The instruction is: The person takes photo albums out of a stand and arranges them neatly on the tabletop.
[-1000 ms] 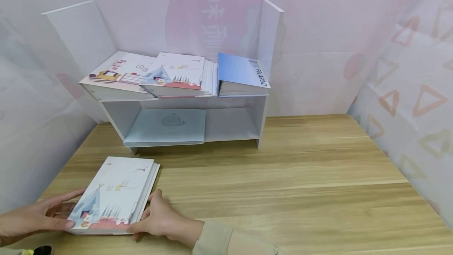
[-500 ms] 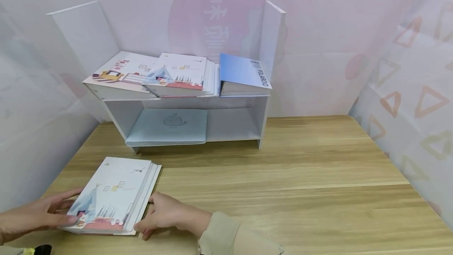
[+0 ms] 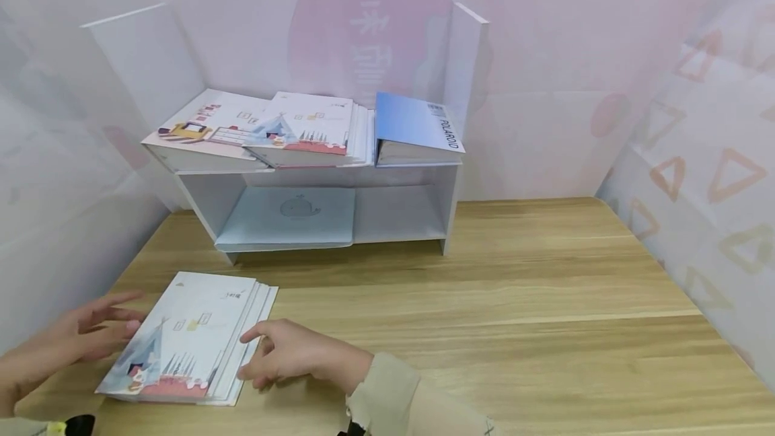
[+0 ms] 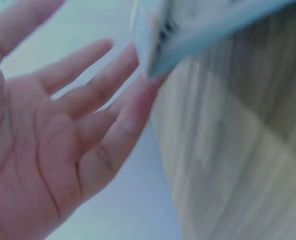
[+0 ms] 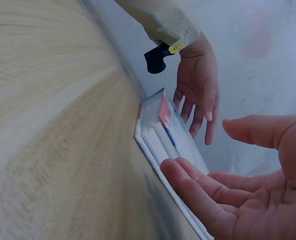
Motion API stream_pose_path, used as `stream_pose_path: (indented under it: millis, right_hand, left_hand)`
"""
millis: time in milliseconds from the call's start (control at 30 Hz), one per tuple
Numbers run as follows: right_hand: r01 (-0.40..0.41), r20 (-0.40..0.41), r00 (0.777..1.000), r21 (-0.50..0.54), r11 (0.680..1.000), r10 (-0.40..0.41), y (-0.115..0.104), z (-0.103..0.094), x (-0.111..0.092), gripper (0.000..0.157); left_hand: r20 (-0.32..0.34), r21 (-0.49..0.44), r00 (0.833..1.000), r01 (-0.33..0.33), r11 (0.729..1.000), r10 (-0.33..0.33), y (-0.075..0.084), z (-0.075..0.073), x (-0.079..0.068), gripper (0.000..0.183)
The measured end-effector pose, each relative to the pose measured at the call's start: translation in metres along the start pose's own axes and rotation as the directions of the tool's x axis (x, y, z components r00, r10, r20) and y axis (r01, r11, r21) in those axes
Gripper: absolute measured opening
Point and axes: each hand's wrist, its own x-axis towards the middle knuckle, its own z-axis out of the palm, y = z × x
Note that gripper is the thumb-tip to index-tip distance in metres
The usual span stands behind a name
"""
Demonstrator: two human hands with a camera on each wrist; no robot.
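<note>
A thick white album-like book point(image 3: 188, 335) with a tent picture on its cover lies flat on the table at the near left, its page edges slanting out to the right. My left hand point(image 3: 79, 338) is at its left side, fingers loosely extended; in the left wrist view these fingers point(image 4: 107, 145) reach a corner of the book, and whether they touch it is unclear. Beside the right edge is my right hand point(image 3: 297, 355), with index finger out and thumb apart. The right wrist view has this right hand point(image 5: 248, 185) spread, nothing gripped, next to the book point(image 5: 163, 125).
Behind stands a white two-tier shelf point(image 3: 399, 214). Its upper tier bears a pink-white book point(image 3: 206, 126), a tent-cover book point(image 3: 309, 120) and a blue POLAROID book point(image 3: 418, 123). A pale blue whale-cover book point(image 3: 284, 217) lies on the lower tier. Wooden table point(image 3: 514, 328) extends right.
The book's cover has shifted left, and its page edges show wider on the right. Both hands have loosened from the book; the left has moved up along its side, the right slightly rightward.
</note>
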Motion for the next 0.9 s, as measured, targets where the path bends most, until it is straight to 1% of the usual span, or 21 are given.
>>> stream_pose_path:
  millis: [33, 67, 100, 167, 233, 300, 333, 433, 567, 633, 767, 900]
  right_hand:
    - [0.009, -0.012, 1.0, -0.003, 1.0, -0.009, -0.001, -0.001, 0.0, 0.047]
    - [0.021, -0.024, 0.999, -0.007, 1.0, -0.021, -0.002, -0.002, 0.0, 0.045]
    - [0.035, -0.037, 0.999, -0.012, 0.999, -0.036, -0.003, -0.004, -0.001, 0.043]
    - [0.066, -0.067, 0.995, -0.014, 0.998, -0.067, -0.005, -0.009, -0.002, 0.041]
    - [0.1, -0.095, 0.991, 0.019, 0.995, -0.098, -0.007, -0.014, -0.004, 0.039]
    - [0.121, -0.127, 0.985, 0.055, 0.991, -0.114, -0.01, -0.02, -0.007, 0.037]
    - [0.13, -0.147, 0.982, 0.07, 0.989, -0.118, -0.012, -0.023, -0.008, 0.035]
    - [0.155, -0.202, 0.971, 0.119, 0.981, -0.129, -0.016, -0.032, -0.012, 0.03]
    - [0.2, -0.254, 0.954, 0.15, 0.968, -0.158, -0.02, -0.044, -0.014, 0.028]
    - [0.221, -0.275, 0.946, 0.163, 0.961, -0.171, -0.021, -0.051, -0.015, 0.028]
    - [0.242, -0.34, 0.925, 0.178, 0.954, -0.171, -0.021, -0.063, -0.015, 0.026]
    - [0.266, -0.403, 0.901, 0.217, 0.939, -0.162, -0.02, -0.073, -0.018, 0.024]
  left_hand:
    - [-0.054, 0.019, 0.998, -0.018, 1.0, 0.019, 0.003, 0.001, 0.0, 0.059]
    - [-0.109, 0.043, 0.993, -0.033, 0.999, 0.037, 0.006, 0.001, 0.0, 0.063]
    - [-0.154, 0.057, 0.985, -0.064, 0.996, 0.072, 0.009, 0.002, 0.0, 0.065]
    - [-0.251, 0.078, 0.96, -0.105, 0.991, 0.122, 0.017, 0.002, 0.001, 0.071]
    - [-0.327, 0.083, 0.929, -0.152, 0.985, 0.171, 0.027, 0.003, 0.002, 0.074]
    - [-0.385, 0.076, 0.899, -0.193, 0.978, 0.207, 0.036, 0.005, 0.004, 0.074]
    - [-0.411, 0.076, 0.886, -0.203, 0.976, 0.216, 0.042, 0.006, 0.005, 0.073]
    - [-0.466, 0.077, 0.85, -0.238, 0.968, 0.246, 0.055, 0.009, 0.007, 0.065]
    - [-0.512, 0.083, 0.814, -0.271, 0.959, 0.274, 0.071, 0.013, 0.01, 0.049]
    - [-0.533, 0.09, 0.799, -0.275, 0.957, 0.279, 0.08, 0.014, 0.012, 0.039]
    - [-0.559, 0.083, 0.773, -0.307, 0.948, 0.299, 0.1, 0.017, 0.02, 0.029]
    - [-0.578, 0.127, 0.736, -0.345, 0.93, 0.352, 0.118, 0.022, 0.028, 0.022]
